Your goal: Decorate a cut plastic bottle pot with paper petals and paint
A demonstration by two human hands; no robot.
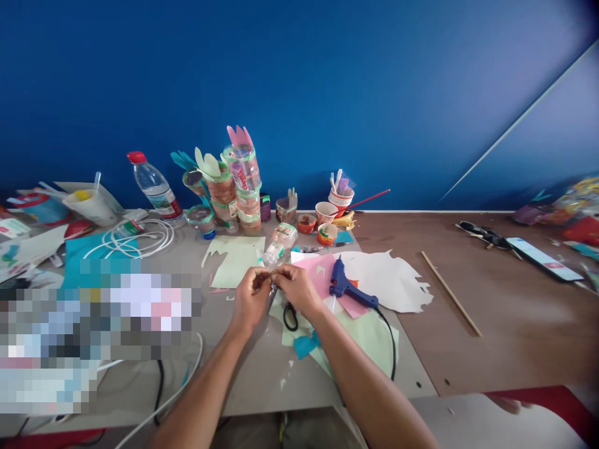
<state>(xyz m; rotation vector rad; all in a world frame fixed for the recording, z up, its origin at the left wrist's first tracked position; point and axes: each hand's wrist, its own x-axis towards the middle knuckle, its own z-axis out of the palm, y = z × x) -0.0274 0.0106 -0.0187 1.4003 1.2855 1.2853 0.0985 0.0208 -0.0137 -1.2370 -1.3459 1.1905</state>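
Note:
My left hand point(250, 298) and my right hand point(296, 287) meet over the grey table point(262, 374), fingertips pinched together on something small that I cannot make out. Just beyond the fingertips lies a clear plastic bottle point(279, 243) on its side. A blue glue gun point(349, 287) rests on pink paper point(318, 271) right of my right hand. Black-handled scissors point(291, 317) lie under my right wrist on pale green paper point(369, 337).
Decorated bottles point(241, 187) stand at the back with a water bottle point(154, 187), small paper cups point(326, 212) and white cables point(140, 237). A wooden stick point(450, 293), a phone point(543, 257) and white torn paper point(393, 280) lie to the right. A blurred patch covers the left.

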